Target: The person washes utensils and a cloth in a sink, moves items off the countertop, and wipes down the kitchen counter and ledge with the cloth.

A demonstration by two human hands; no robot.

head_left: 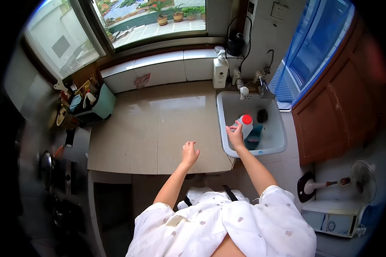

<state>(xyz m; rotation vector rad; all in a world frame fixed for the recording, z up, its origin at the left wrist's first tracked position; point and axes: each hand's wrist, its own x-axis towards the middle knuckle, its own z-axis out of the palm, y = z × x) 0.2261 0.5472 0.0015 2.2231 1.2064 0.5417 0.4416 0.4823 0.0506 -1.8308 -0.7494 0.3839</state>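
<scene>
My right hand (236, 135) is closed around the side of a pale bottle with a red cap (246, 119), held upright over the sink (280, 128). Below and beside the bottle, a teal plastic item (254, 136) lies in the basin, partly hidden by it. A dark round scrubber-like thing (262, 115) rests near the basin's back right. Over the front part of the tiled counter (133, 128), my left hand (190, 153) hovers with loosely curved fingers and nothing in it.
Behind the sink stand a white pump bottle (220, 70) and two taps (243, 89). A utensil holder (99, 105) sits at the counter's back left, near the stove (68, 175). To the right are a brown wooden door (326, 115) and a fan (363, 180).
</scene>
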